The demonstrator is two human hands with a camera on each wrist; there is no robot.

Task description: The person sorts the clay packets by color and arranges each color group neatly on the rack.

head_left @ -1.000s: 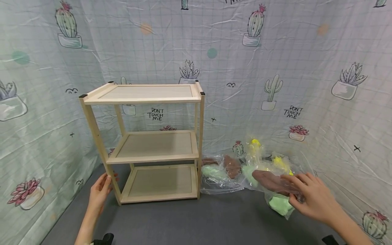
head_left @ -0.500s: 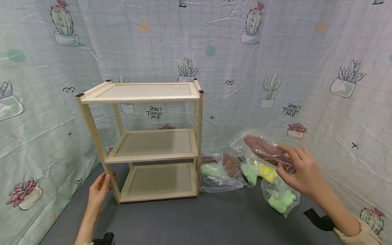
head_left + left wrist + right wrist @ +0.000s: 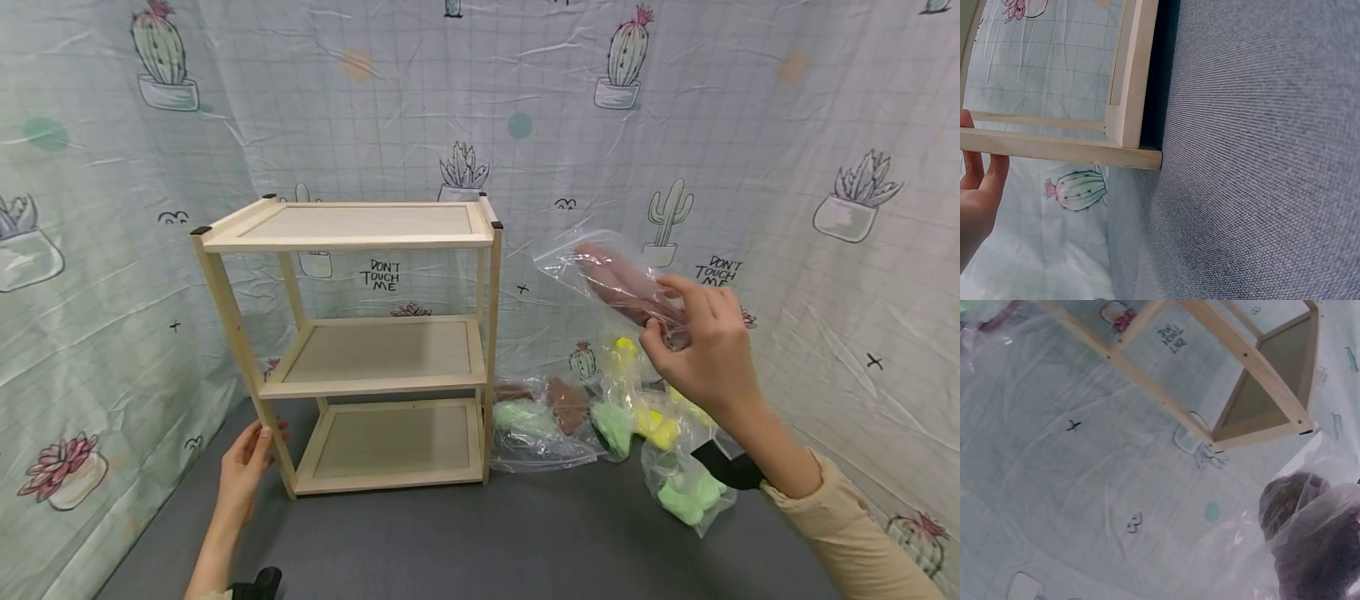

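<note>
My right hand [image 3: 708, 342] pinches a clear plastic bag with a reddish-brown lump [image 3: 618, 279] inside, raised to the right of the wooden shelf rack [image 3: 375, 388]. In the right wrist view the bagged brown lump [image 3: 1316, 544] fills the lower right corner, and that hand is out of sight. At the rack's left side my left hand [image 3: 243, 467] grips the front left post low down. The left wrist view has the same hand [image 3: 982, 194] with fingers and thumb on either side of the post [image 3: 1054, 147]. The rack stands upright on three levels.
Right of the rack lie clear bags with brown and pale green lumps [image 3: 525, 418]. Beside them are yellow lumps [image 3: 656, 429] in bags and a bagged green lump [image 3: 690, 496] nearer me. Cactus-print sheeting [image 3: 555, 100] encloses the grey surface [image 3: 450, 542].
My right hand has lifted the bag with the brown lump up from the other bags, moving slightly left. The left hand stays on the post.
</note>
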